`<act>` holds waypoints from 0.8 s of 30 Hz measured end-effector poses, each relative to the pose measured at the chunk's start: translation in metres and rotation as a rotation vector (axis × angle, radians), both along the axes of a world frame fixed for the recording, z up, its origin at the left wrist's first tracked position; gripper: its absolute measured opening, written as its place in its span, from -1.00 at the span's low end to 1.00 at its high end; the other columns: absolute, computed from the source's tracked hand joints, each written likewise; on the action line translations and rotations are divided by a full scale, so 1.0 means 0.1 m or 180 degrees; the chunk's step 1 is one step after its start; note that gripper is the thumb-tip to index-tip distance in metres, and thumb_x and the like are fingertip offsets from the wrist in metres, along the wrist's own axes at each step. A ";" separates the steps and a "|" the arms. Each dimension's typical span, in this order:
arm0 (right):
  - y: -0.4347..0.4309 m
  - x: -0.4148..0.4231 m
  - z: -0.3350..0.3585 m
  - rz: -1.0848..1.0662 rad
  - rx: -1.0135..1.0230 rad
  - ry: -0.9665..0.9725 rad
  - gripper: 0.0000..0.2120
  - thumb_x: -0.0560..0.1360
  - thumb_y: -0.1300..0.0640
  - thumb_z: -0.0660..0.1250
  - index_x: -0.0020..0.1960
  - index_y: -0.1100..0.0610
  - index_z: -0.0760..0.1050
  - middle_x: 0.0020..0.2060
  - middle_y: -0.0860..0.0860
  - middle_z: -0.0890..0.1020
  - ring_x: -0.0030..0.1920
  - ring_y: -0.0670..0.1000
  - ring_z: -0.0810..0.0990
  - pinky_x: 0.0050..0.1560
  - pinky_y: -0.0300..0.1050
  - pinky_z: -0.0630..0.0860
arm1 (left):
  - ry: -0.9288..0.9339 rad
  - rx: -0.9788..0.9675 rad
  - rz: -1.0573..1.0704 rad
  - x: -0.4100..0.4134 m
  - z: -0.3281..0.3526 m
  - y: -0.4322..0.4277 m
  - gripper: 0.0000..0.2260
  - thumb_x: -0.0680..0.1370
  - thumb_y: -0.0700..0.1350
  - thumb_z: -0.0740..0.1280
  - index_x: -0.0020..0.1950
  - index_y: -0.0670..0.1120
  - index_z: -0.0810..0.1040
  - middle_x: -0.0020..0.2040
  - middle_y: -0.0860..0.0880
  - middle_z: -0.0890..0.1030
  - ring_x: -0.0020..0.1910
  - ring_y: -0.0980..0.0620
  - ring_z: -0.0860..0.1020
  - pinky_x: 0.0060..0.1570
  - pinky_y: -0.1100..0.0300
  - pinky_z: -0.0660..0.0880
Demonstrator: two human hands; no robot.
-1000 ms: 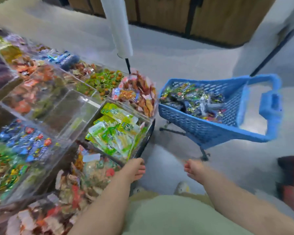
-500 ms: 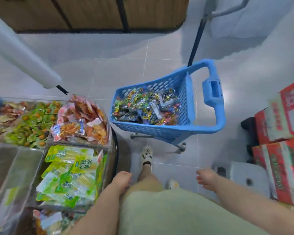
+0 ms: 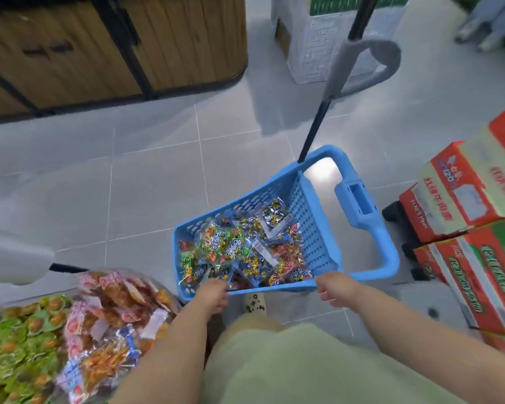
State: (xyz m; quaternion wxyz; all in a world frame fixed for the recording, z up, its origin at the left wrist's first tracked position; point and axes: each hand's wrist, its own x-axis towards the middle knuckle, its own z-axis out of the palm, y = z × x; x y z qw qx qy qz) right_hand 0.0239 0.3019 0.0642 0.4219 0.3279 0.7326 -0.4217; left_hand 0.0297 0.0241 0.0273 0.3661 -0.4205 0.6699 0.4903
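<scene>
Over blue cart [image 3: 314, 228] near rim: left hand [image 3: 212, 295], right hand [image 3: 334, 290] loosely curled, empty.

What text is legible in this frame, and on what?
No text can be read.
Red-and-white cartons: large printed lettering, too blurred to read.
Snack packets in the blue cart: logos, too small and blurred.
Bulk snacks at left: printing blurred.
Green-banded box at top: nothing readable.
</scene>
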 end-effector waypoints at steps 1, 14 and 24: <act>-0.06 -0.08 -0.02 0.0021 0.0033 0.0013 -0.82 0.57 0.18 0.18 -0.20 0.06 0.41 -0.24 -0.01 0.50 -0.32 -0.08 0.44 -0.28 -0.19 0.40 | 0.0017 -0.0021 0.0077 -0.13 -0.01 -0.06 -0.83 0.61 -0.20 0.15 -0.17 -0.13 0.40 -0.35 -0.06 0.43 -0.44 0.04 0.37 -0.48 0.28 0.28; -0.49 -0.67 -0.44 -0.0146 -0.0073 -0.0246 -0.78 0.56 0.20 0.19 0.16 0.22 0.49 -0.24 -0.01 0.51 -0.28 -0.06 0.49 -0.20 -0.14 0.47 | 0.0108 -0.0144 0.0935 -0.88 -0.39 -0.35 -0.81 0.55 -0.12 0.35 -0.17 -0.13 0.39 -0.31 -0.05 0.36 -0.33 0.00 0.38 -0.24 0.14 0.37; -1.03 -1.39 -0.71 -0.0148 -0.0313 -0.0498 -0.84 0.58 0.20 0.15 -0.16 0.17 0.42 -0.34 0.04 0.43 -0.38 -0.04 0.39 -0.37 -0.19 0.32 | -0.0440 -0.0003 0.1921 -1.11 -0.74 -0.42 -0.32 0.38 0.05 0.54 0.38 -0.20 0.38 0.33 -0.19 0.48 0.24 -0.19 0.48 0.19 -0.01 0.48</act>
